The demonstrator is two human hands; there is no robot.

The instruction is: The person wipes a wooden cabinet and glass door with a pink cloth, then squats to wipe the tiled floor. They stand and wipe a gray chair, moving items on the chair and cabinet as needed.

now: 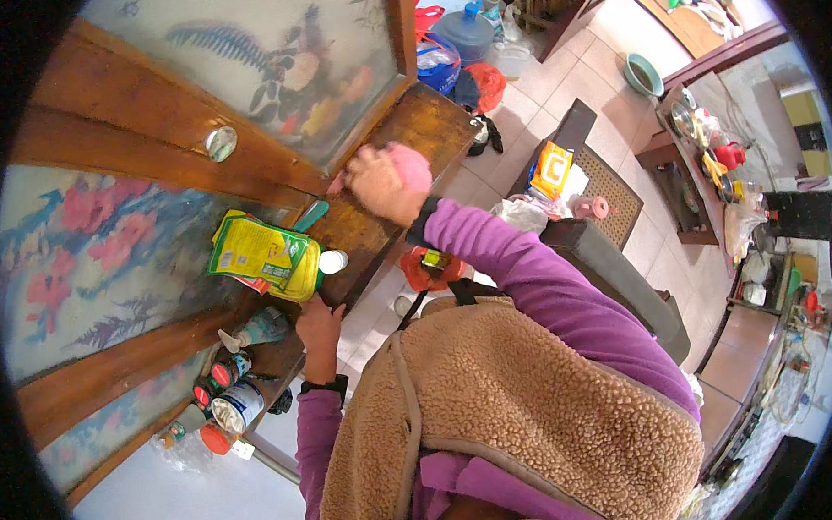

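Note:
My right hand (375,182) grips a pink cloth (411,166), pressed to the top of a brown wooden ledge (432,118). The hand is slightly blurred. My left hand (318,324) rests at the ledge, its fingertips against the lower end of a yellow and green plastic packet (268,255). Whether those fingers grip anything is hidden. Beside the packet is a white bottle cap (333,261), the bottle below it mostly covered. A teal handle (311,215) sticks out between the packet and the cloth.
Painted glass panels (106,250) in wooden frames rise behind the ledge. Left of my left hand stand a clear pump bottle (264,327), a white tub (237,406) and several jars. A dark armchair (587,254) and a low table (602,191) are on the tiled floor to the right.

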